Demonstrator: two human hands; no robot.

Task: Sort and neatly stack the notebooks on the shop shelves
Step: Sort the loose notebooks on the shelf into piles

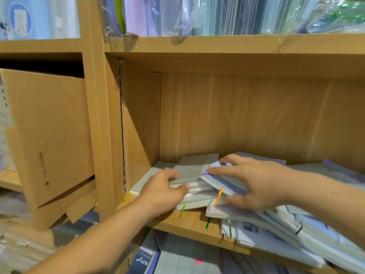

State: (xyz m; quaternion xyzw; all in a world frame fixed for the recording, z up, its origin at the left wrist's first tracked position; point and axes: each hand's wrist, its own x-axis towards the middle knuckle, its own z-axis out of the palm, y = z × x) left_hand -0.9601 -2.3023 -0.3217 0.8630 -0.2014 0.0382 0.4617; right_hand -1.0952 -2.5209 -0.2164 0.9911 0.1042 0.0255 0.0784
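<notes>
We note left grip [164, 191] pinching grey notebook [187, 174]; right grip [256, 184] clasping lilac notebook [227, 183], tilted, long axis front-to-back, orange ribbon [218, 196] toward us.

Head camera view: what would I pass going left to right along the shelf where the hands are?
Cardboard box → wooden upright → yellow ribbon → left hand gripping a grey notebook → orange ribbon → right hand holding a lilac notebook → slumped notebook pile.

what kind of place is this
Probably a stationery shop: wooden shelves hold a loose heap of ribbon-marked notebooks, plastic-wrapped stock stands on the shelf above, and a cardboard carton sits in the next bay.
</notes>
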